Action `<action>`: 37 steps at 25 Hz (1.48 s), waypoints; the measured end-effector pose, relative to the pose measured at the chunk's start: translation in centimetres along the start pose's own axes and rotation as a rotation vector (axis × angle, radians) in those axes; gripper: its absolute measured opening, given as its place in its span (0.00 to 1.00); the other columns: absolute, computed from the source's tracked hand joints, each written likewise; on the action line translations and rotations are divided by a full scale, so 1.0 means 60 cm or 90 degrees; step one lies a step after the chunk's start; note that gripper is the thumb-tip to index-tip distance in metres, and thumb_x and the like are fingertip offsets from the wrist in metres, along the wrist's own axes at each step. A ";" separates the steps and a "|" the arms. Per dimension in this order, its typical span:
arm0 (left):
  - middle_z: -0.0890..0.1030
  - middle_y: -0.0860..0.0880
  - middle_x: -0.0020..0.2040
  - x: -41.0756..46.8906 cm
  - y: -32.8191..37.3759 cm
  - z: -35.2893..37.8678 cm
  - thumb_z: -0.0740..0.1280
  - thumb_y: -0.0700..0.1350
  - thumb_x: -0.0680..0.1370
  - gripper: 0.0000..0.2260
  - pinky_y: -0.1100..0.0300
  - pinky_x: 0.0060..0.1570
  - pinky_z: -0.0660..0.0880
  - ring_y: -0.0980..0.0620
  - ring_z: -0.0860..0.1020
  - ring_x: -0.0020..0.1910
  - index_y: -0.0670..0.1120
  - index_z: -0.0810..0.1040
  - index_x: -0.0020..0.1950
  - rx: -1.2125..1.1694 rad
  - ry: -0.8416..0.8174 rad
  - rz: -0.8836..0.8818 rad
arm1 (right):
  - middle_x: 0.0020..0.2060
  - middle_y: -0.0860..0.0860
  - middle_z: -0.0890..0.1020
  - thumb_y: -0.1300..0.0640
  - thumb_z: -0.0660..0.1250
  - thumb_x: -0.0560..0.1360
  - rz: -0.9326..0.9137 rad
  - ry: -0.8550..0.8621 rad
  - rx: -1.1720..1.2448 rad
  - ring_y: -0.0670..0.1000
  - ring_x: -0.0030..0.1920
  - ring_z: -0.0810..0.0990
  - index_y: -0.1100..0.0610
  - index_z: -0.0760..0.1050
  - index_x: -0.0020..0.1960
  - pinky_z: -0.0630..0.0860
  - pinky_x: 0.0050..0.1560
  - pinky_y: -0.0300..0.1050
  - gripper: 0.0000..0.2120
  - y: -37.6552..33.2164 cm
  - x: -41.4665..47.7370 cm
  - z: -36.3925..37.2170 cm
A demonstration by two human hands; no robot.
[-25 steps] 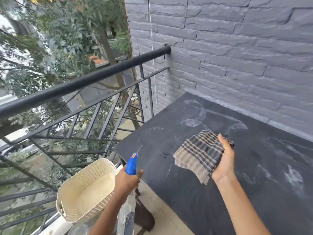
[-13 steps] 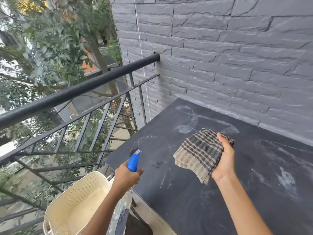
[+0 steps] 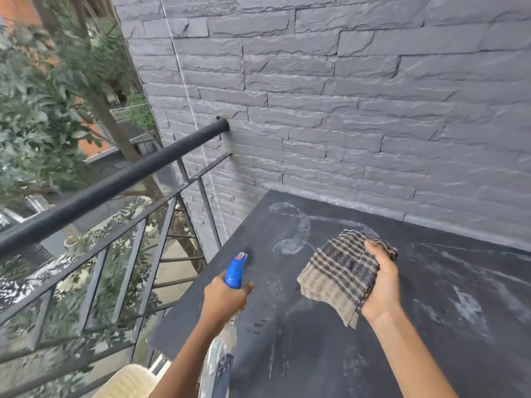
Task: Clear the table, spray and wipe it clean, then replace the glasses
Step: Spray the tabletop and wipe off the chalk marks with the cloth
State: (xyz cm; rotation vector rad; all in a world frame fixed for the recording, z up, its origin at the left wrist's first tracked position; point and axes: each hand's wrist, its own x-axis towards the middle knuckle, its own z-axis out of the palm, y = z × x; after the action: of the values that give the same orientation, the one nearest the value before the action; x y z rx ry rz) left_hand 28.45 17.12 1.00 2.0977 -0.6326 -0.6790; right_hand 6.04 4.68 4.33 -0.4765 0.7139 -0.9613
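Left hand: your left hand [image 3: 224, 297] is wrapped round the neck of the spray bottle [image 3: 235, 272], thumb sticking out to the right, held over the near left part of the counter [image 3: 316, 354].
Spray bottle: it has a blue trigger head with a small red-and-white mark by the nozzle, aimed away from you at the counter's far left area. Its clear body hangs below your fist with a dark blue label low down, too blurred to read.
Right hand: your right hand [image 3: 382, 285] grips the cloth [image 3: 342, 277], thumb hooked over its top edge and palm facing left.
Cloth: it is folded and woven, checked in dark and tan stripes, paler toward its lower edge, and one corner droops below your palm. You cannot tell whether it touches the counter.
Counter: this is a dark grey slab with its far edge against the wall [image 3: 344, 110] and its left edge just beside the railing [image 3: 115, 179].
Counter surface: pale smears [image 3: 293, 234] loop behind the cloth, with more whitish streaks on the right and down the middle. A few small dark marks sit near your left wrist.
Wall: grey rough-faced brick.
Railing: a black round top bar runs into the wall, with slanted bars below.
Basket: a cream perforated basket [image 3: 129, 380] shows at the bottom edge, left of your left arm.
Beyond the railing: leafy trees [image 3: 43, 110].
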 end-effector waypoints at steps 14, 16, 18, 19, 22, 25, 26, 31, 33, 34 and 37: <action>0.75 0.49 0.25 0.151 0.056 -0.025 0.72 0.48 0.71 0.13 0.70 0.19 0.66 0.55 0.72 0.21 0.40 0.75 0.37 0.015 0.002 0.075 | 0.40 0.55 0.86 0.58 0.59 0.75 -0.033 0.104 -0.166 0.53 0.41 0.84 0.60 0.80 0.47 0.77 0.46 0.50 0.12 0.057 0.063 0.073; 0.76 0.47 0.27 0.145 0.034 -0.061 0.72 0.48 0.71 0.11 0.72 0.20 0.67 0.58 0.72 0.19 0.43 0.74 0.35 -0.034 0.017 0.070 | 0.46 0.55 0.83 0.59 0.58 0.76 -0.044 0.125 -0.251 0.53 0.46 0.81 0.60 0.78 0.48 0.74 0.52 0.50 0.10 0.100 0.090 0.073; 0.77 0.47 0.29 0.139 0.009 -0.105 0.72 0.46 0.72 0.09 0.65 0.27 0.71 0.60 0.72 0.18 0.48 0.74 0.35 -0.077 0.055 0.079 | 0.48 0.54 0.77 0.55 0.58 0.75 -0.036 0.147 -0.437 0.53 0.47 0.74 0.57 0.72 0.47 0.70 0.53 0.51 0.07 0.166 0.124 0.078; 0.77 0.48 0.29 0.135 -0.002 -0.127 0.72 0.45 0.72 0.08 0.62 0.30 0.71 0.59 0.72 0.18 0.50 0.75 0.35 -0.098 0.078 0.090 | 0.44 0.53 0.75 0.49 0.58 0.72 -0.024 0.141 -0.559 0.53 0.47 0.71 0.56 0.69 0.46 0.68 0.52 0.52 0.10 0.204 0.138 0.081; 0.76 0.52 0.28 0.124 -0.023 -0.185 0.72 0.43 0.73 0.12 0.61 0.33 0.73 0.55 0.73 0.24 0.58 0.78 0.34 -0.133 0.139 0.110 | 0.60 0.53 0.75 0.46 0.57 0.70 -0.057 -0.064 -0.884 0.52 0.64 0.69 0.56 0.72 0.61 0.62 0.64 0.53 0.23 0.328 0.173 0.084; 0.76 0.46 0.31 0.114 -0.046 -0.226 0.72 0.50 0.69 0.07 0.56 0.35 0.74 0.48 0.72 0.29 0.63 0.78 0.36 -0.090 0.209 0.102 | 0.77 0.45 0.43 0.48 0.54 0.78 -0.128 -0.317 -1.242 0.50 0.76 0.39 0.47 0.44 0.77 0.34 0.72 0.65 0.31 0.454 0.199 0.080; 0.76 0.44 0.31 0.112 -0.059 -0.237 0.71 0.52 0.69 0.05 0.57 0.33 0.73 0.48 0.72 0.29 0.61 0.77 0.37 -0.078 0.234 0.097 | 0.77 0.47 0.41 0.46 0.53 0.78 -0.189 -0.333 -1.346 0.54 0.76 0.37 0.46 0.42 0.77 0.32 0.69 0.70 0.32 0.484 0.206 0.089; 0.76 0.48 0.29 0.092 -0.109 -0.282 0.70 0.47 0.72 0.10 0.61 0.35 0.74 0.52 0.74 0.27 0.64 0.77 0.38 -0.052 0.314 0.073 | 0.77 0.50 0.40 0.41 0.51 0.78 -0.300 -0.550 -1.397 0.61 0.75 0.36 0.46 0.42 0.77 0.34 0.65 0.76 0.32 0.578 0.173 0.159; 0.76 0.44 0.30 0.085 -0.119 -0.287 0.70 0.48 0.71 0.08 0.56 0.39 0.75 0.51 0.74 0.27 0.63 0.77 0.38 -0.058 0.330 0.060 | 0.78 0.50 0.45 0.39 0.53 0.75 -0.351 -0.796 -1.341 0.61 0.76 0.38 0.44 0.45 0.77 0.34 0.66 0.75 0.33 0.585 0.112 0.132; 0.76 0.44 0.29 0.082 -0.125 -0.287 0.69 0.50 0.70 0.06 0.58 0.39 0.75 0.54 0.74 0.26 0.62 0.76 0.38 -0.054 0.338 0.049 | 0.78 0.49 0.49 0.39 0.55 0.73 -0.400 -0.872 -1.318 0.60 0.76 0.41 0.43 0.47 0.76 0.34 0.67 0.75 0.35 0.574 0.084 0.096; 0.76 0.48 0.29 0.072 -0.140 -0.279 0.67 0.52 0.70 0.03 0.73 0.31 0.70 0.62 0.73 0.23 0.59 0.75 0.36 -0.049 0.367 0.013 | 0.77 0.45 0.53 0.41 0.57 0.64 -0.448 -0.876 -1.341 0.58 0.76 0.49 0.38 0.49 0.75 0.38 0.68 0.72 0.40 0.480 0.100 -0.002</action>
State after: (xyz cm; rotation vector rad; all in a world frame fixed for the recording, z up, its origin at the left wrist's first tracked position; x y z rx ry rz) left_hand 44.25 28.07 1.69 2.0724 -0.2952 -0.0656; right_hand 24.60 13.90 -16.57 -2.9594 -0.0852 0.1391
